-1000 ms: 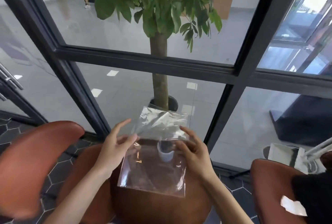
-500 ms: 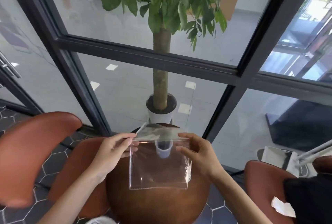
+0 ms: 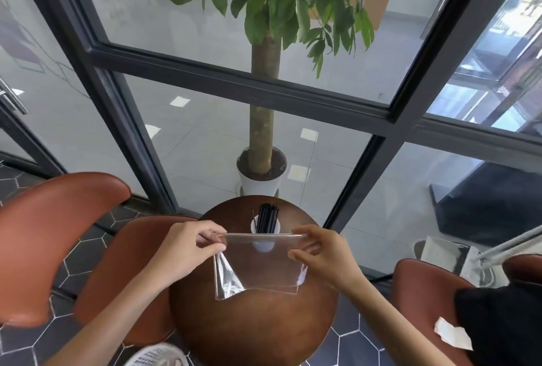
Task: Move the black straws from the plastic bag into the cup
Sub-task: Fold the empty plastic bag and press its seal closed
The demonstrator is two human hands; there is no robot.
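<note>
A clear plastic bag [image 3: 261, 266] hangs upright over the round brown table [image 3: 258, 327], held by its top corners. My left hand [image 3: 187, 248] pinches the top left corner; my right hand [image 3: 319, 254] pinches the top right edge. Nothing shows inside the bag. Behind it, at the table's far side, a white cup [image 3: 265, 229] holds a bunch of black straws [image 3: 267, 217] that stand above the bag's top edge. The cup's lower part shows through the plastic.
Brown chairs stand left [image 3: 52, 236], near left [image 3: 123, 272] and right [image 3: 425, 292] of the table. A glazed window wall with dark frames rises just behind it, with a potted tree [image 3: 261, 178] outside. A white mesh object [image 3: 155, 357] sits at the bottom edge.
The bag came down from a raised, crumpled hold and now hangs flat. Both hands have shifted to pinch its top corners. The straws in the cup have come into view above the bag.
</note>
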